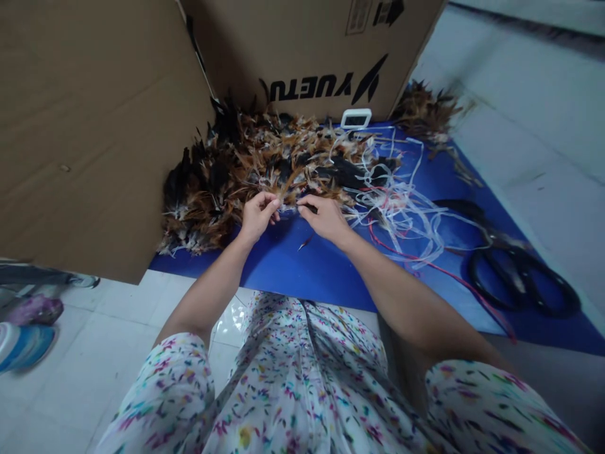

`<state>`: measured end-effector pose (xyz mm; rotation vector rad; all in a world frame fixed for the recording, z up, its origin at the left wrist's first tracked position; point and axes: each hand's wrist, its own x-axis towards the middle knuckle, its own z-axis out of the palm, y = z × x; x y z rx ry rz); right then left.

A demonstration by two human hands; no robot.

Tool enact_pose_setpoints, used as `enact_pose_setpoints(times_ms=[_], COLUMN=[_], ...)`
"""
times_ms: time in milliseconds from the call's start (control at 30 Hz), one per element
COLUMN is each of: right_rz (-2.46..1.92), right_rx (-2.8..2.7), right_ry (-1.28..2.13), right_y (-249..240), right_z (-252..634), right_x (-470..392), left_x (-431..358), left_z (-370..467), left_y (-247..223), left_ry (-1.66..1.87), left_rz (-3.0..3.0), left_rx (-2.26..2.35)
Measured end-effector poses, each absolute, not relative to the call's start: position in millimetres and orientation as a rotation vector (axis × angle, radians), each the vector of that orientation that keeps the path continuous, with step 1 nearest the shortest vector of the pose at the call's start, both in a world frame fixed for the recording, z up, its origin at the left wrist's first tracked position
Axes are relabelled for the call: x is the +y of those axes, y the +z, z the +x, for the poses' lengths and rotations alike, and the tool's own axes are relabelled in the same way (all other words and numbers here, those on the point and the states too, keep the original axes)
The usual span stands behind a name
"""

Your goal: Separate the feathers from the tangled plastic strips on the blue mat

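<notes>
My left hand (261, 212) is closed in a pinch on a brown feather (289, 183), whose tip points up and to the right. Close beside it, my right hand (321, 214) has thumb and forefinger brought together; whatever lies between them is too small to make out. Both hands hover at the front edge of a wide pile of brown and black feathers (265, 145). To the right of my right hand lies a tangle of white plastic strips (401, 208) with a few red strands in it. One small dark feather (305, 243) rests on the blue sheet (293, 268) below my hands.
Black-handled scissors (522, 284) lie at the right. Cardboard panels (85, 126) stand at the left and behind the pile. A small white digital display (356, 118) sits at the back, with another feather bunch (428, 110) to its right. A blue-and-white tub (26, 347) is at lower left.
</notes>
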<state>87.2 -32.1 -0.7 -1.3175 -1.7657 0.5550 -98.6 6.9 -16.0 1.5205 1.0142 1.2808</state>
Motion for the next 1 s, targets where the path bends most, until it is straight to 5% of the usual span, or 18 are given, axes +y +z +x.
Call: enact_pose_setpoints(times_ms=[700, 1000], right_rz=[-1.350, -1.226], right_rx=[-1.979, -1.753], right_ry=[0.352, 0.580], right_y=[-8.5, -5.8], right_z=[82.3, 79.7], right_x=[-32.4, -32.7], left_x=[4.5, -4.9], left_z=[-97.7, -84.4], left_y=[-10.9, -14.7], left_ry=[1.328, 1.165], left_rz=[1.121, 1.291], left_rx=[0.905, 0.875])
